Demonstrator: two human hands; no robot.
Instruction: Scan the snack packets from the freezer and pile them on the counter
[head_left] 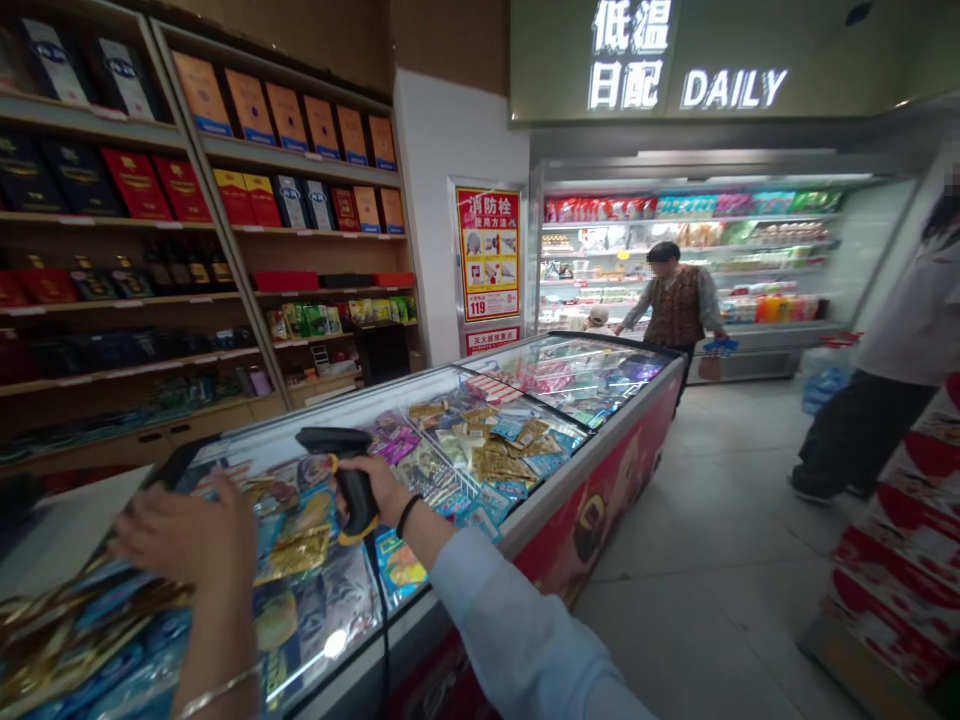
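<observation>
A black and yellow barcode scanner (355, 498) is in my right hand (379, 485), fingers wrapped round its handle. Its cable runs down past the front edge of the chest freezer (480, 568). My left hand (187, 530) is smeared by motion, its fingers stretched out to the left and holding nothing. Below it lies a heap of gold and blue ice-cream packets (82, 630) at the lower left. Under the freezer's glass lid, more gold wrapped packets (506, 455) lie in wire baskets.
Tall shelves (225, 230) with boxes and bottles line the left wall. A person (679, 300) stands beyond the freezer, before a lit refrigerated display (780, 235). Another person (892, 350) is at the right, behind stacked red and white cartons (900, 560).
</observation>
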